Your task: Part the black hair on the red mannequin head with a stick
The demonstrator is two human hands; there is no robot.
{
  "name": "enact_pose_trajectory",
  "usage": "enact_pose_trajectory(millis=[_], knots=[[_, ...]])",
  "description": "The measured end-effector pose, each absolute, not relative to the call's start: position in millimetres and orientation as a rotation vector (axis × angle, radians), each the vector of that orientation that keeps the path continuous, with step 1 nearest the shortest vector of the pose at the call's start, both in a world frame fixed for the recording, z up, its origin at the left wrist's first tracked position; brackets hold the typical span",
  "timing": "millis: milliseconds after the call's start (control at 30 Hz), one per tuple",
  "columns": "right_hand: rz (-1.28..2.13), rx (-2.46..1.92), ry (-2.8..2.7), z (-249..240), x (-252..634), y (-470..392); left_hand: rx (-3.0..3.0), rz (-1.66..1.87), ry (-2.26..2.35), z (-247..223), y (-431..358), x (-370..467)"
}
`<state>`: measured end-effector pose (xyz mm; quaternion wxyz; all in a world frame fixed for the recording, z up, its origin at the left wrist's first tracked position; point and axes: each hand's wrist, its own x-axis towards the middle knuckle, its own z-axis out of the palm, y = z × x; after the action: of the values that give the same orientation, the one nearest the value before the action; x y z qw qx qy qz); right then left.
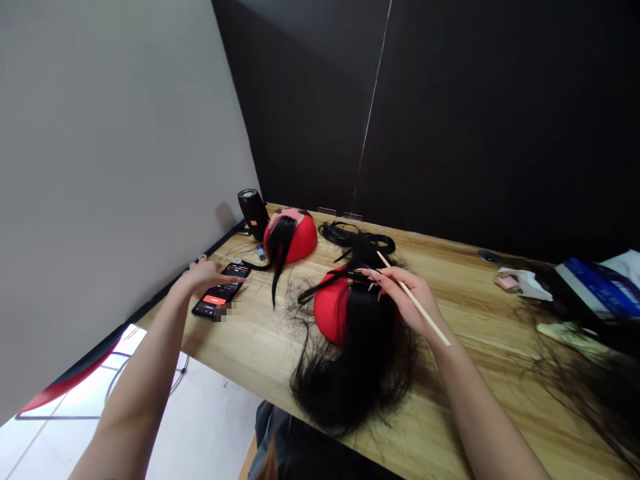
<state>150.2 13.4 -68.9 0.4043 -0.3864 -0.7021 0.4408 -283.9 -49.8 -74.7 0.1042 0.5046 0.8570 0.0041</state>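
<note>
My left hand (205, 273) reaches over the left part of the table with its fingers apart. It is at a phone (215, 301) with a lit screen, its thumb over the screen; whether it touches cannot be made out. In my right hand (403, 297) is a thin pale wooden stick (424, 313), slanting across the fingers. That hand rests by the top of a red dome-shaped wig block (327, 313). Long black hair (367, 340) covers the block's right side and spills toward the table's front edge. The stick's far end lies over more black hair behind the block.
A second red block (303, 241) with a black hair strand stands farther back, beside a black cylindrical speaker (253, 215). Loops of black hair (360, 241) lie at the back. On the right are a blue package (590, 290), white tissue (533, 285) and loose hair.
</note>
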Motion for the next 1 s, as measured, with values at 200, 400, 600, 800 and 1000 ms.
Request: enact_pose_trajectory(millis=[200,400,600,800,1000], knots=[[0.972,-0.985,-1.810,-65.7,149.0,8.3,1.998,0.863,2.192,-16.2,-26.1,-187.1],[0.675,-0.982,-1.961,-58.4,156.7,3.7,2.609,0.716,1.259,-1.0,-16.1,-52.3],[0.511,-0.986,-2.033,-49.1,172.7,6.7,2.855,0.503,1.399,-3.3,-6.6,-14.7],[0.516,-0.977,-2.009,-44.1,182.3,11.6,2.848,0.536,1.261,-6.8,-0.8,-17.1],[0.662,-0.943,-1.901,-44.1,182.0,17.1,2.655,0.782,0.966,5.7,-0.7,-25.7]])
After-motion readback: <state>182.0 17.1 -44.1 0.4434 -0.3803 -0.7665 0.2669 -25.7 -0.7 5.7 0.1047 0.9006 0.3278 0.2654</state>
